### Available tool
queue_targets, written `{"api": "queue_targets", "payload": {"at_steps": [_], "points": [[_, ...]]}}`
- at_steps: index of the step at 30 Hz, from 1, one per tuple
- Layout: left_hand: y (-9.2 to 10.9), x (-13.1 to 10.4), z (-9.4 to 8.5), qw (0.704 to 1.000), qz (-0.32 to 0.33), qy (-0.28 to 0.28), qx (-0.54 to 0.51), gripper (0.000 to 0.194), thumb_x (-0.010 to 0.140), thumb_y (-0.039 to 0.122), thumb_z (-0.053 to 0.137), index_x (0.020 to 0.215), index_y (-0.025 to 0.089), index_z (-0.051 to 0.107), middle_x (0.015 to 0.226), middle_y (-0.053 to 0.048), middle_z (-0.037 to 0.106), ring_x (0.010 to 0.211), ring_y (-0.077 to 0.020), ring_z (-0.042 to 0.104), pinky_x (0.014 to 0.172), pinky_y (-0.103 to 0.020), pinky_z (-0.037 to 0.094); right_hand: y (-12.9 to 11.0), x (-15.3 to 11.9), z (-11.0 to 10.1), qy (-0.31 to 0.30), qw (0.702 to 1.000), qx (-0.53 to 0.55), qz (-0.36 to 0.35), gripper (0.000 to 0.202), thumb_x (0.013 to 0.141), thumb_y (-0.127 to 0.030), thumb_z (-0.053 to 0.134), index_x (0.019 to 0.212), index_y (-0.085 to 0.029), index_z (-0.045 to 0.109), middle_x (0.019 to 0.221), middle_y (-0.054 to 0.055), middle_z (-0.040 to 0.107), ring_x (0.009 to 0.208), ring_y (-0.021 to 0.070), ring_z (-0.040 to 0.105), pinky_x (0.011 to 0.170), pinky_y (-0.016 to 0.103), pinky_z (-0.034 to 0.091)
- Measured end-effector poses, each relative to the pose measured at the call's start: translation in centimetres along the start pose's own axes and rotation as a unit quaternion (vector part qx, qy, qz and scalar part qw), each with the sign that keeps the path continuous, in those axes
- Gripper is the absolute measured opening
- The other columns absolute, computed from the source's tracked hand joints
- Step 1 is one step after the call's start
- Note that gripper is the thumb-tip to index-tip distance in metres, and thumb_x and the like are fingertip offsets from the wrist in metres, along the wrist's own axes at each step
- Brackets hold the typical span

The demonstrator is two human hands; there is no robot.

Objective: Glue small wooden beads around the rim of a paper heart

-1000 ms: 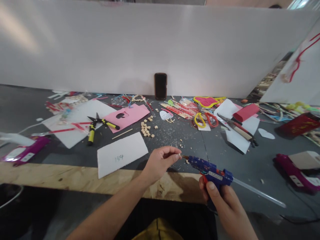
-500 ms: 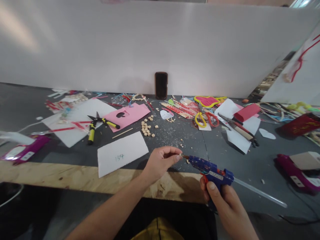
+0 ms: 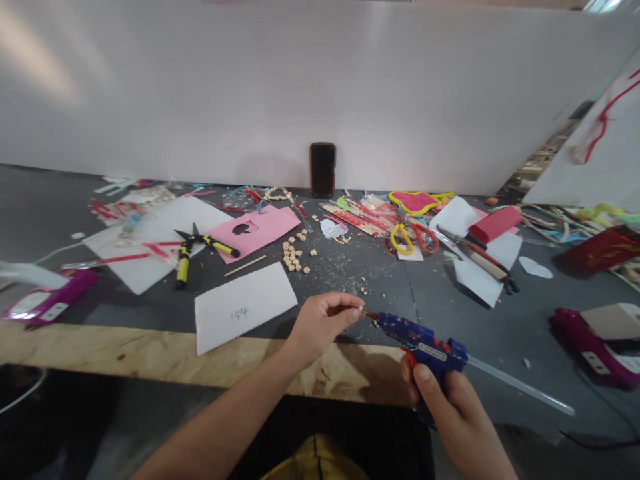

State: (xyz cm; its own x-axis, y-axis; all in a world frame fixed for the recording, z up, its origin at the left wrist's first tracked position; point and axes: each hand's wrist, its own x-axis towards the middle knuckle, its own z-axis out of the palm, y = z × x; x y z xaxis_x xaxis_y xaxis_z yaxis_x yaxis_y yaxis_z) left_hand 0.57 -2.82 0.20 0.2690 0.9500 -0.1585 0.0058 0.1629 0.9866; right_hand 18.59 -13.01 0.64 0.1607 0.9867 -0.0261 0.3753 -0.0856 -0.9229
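My right hand (image 3: 445, 393) is wrapped round the handle of a blue glue gun (image 3: 423, 341), with a clear glue stick (image 3: 520, 385) jutting from its back. The gun's nozzle points left and meets the fingertips of my left hand (image 3: 323, 323). Thumb and forefinger of that hand pinch a tiny pale piece, mostly hidden by the fingers. Beyond my left hand lies a small pile of pale wooden beads (image 3: 293, 257). A white card marked 154 (image 3: 245, 308) rests on the dark table, left of my left hand.
Black-and-yellow pliers (image 3: 184, 257) and pink paper (image 3: 275, 230) lie left. A phone (image 3: 323, 170) leans on the white panel (image 3: 200, 93). Yellow scissors (image 3: 401, 240), red-handled pliers (image 3: 483, 260) and a red can (image 3: 600, 250) are right. Purple devices (image 3: 55, 303) stand at both sides.
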Motion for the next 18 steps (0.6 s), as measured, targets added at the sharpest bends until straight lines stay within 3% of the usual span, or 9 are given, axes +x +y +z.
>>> {"api": "queue_targets", "payload": {"at_steps": [13,18], "points": [[-0.1,-0.1,0.1,0.999,-0.013,-0.002,-0.031,0.02,0.07,0.027,0.068,0.087,0.015,0.07,0.078,-0.003,0.07,0.071,-0.0134,0.061,0.065,-0.023,0.044,-0.2,0.0,0.1,0.005,1.0,0.014,0.009,0.034,0.084,-0.05,0.049,0.075,-0.019,0.062,0.064,0.001,0.058,0.061,0.0144,0.053,0.058,0.025,0.044],[-0.3,-0.1,0.0,0.999,-0.005,0.005,-0.046,0.02,0.071,0.027,0.069,0.087,0.015,0.07,0.079,-0.004,0.071,0.074,-0.0147,0.063,0.067,-0.023,0.047,0.7,0.6,-1.3,0.039,0.994,0.065,0.078,0.041,0.08,-0.056,0.051,0.089,-0.019,0.066,0.069,0.004,0.065,0.063,0.0184,0.06,0.059,0.027,0.049]]}}
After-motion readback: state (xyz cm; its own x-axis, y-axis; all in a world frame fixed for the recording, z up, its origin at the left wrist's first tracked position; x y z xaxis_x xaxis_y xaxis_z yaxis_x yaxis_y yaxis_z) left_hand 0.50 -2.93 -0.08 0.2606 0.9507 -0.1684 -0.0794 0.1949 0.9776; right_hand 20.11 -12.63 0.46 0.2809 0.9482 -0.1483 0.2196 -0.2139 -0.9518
